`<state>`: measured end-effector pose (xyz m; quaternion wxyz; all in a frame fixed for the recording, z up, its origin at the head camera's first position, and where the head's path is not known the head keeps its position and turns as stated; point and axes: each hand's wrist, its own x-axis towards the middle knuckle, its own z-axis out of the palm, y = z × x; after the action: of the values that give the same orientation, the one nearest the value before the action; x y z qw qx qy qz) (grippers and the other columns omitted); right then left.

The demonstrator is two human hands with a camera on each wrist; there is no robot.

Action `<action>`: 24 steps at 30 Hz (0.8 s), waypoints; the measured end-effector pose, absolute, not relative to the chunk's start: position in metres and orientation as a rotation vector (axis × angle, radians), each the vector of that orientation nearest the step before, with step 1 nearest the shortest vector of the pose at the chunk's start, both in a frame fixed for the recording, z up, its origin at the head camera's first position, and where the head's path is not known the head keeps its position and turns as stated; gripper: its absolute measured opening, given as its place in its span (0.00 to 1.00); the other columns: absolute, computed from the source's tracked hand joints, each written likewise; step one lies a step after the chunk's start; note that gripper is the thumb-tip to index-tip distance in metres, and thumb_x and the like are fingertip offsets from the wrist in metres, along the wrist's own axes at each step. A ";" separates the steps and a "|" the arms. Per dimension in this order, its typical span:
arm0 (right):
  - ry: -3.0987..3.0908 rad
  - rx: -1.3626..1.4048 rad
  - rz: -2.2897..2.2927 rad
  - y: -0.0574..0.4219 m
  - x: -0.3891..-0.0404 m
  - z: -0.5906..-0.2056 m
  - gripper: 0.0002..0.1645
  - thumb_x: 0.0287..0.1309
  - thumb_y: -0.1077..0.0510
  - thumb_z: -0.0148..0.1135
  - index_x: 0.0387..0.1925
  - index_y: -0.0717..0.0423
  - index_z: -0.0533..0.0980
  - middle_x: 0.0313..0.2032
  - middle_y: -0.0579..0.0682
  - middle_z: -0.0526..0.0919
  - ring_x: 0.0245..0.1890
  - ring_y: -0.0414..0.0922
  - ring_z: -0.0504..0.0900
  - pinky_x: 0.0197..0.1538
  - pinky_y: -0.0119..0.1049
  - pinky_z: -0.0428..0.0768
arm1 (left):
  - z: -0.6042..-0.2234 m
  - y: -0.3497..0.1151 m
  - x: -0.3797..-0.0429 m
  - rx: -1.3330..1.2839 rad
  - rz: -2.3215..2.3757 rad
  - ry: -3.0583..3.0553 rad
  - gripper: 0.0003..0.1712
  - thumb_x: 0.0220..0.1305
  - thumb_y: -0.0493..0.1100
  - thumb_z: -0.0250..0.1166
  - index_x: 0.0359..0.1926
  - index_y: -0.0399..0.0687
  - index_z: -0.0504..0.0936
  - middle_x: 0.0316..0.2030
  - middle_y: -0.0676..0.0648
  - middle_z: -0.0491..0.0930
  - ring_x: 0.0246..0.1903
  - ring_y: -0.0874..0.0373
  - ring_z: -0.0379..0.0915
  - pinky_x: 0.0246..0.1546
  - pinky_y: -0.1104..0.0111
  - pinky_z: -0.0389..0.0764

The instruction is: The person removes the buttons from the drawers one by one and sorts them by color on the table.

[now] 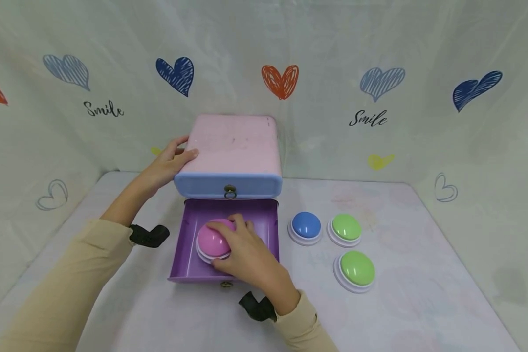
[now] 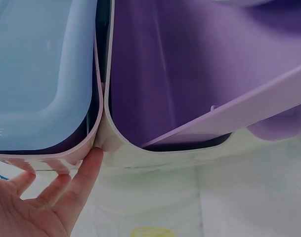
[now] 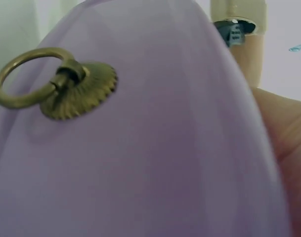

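head: pink button (image 1: 210,242), "smile" (image 1: 103,109) on backdrop (image 1: 229,29)

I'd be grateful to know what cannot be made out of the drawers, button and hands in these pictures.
Head view: the right side of the pink button, covered by the right hand.
Head view: the inside of the blue drawer, behind its front.
Left wrist view: part of the left hand, cut off by the picture's edge.
Right wrist view: most of the right hand, behind the purple drawer or past the edge.
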<state>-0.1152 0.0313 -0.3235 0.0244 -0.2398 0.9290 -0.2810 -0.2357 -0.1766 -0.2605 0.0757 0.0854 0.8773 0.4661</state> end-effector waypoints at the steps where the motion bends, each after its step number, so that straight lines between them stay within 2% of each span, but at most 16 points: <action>1: 2.876 -0.742 -0.877 0.033 -0.114 -0.323 0.40 0.45 0.50 0.70 0.62 0.35 0.66 0.56 0.53 0.66 0.50 0.50 0.69 0.44 0.37 0.77 | -0.261 -0.177 -0.236 0.254 1.396 2.631 0.43 0.67 0.60 0.45 0.73 0.54 0.35 0.68 0.31 0.48 0.61 0.33 0.56 0.60 0.39 0.58; 6: 2.889 -0.742 -0.923 0.044 -0.111 -0.318 0.40 0.44 0.50 0.70 0.62 0.34 0.66 0.57 0.52 0.65 0.51 0.49 0.68 0.45 0.37 0.76 | -0.261 -0.176 -0.236 0.248 1.388 2.632 0.43 0.67 0.61 0.45 0.73 0.54 0.35 0.68 0.31 0.48 0.62 0.33 0.56 0.60 0.38 0.58; 13: 2.944 -0.759 -1.022 0.062 -0.106 -0.313 0.39 0.43 0.48 0.71 0.60 0.36 0.68 0.56 0.53 0.66 0.51 0.50 0.67 0.46 0.42 0.76 | -0.261 -0.177 -0.237 0.241 1.386 2.632 0.43 0.67 0.61 0.45 0.73 0.53 0.35 0.68 0.31 0.48 0.62 0.33 0.56 0.60 0.38 0.58; 24: 2.971 -0.675 -1.124 0.092 -0.103 -0.314 0.39 0.43 0.48 0.71 0.60 0.31 0.67 0.58 0.50 0.64 0.57 0.49 0.64 0.50 0.44 0.76 | -0.261 -0.177 -0.237 0.244 1.390 2.621 0.44 0.67 0.61 0.45 0.73 0.53 0.35 0.68 0.31 0.47 0.61 0.33 0.56 0.60 0.39 0.58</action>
<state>-0.1027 0.0918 -0.3135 -0.0526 -0.2076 0.9136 -0.3456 -0.2374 -0.1767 -0.2606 0.0821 0.0816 0.8775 0.4654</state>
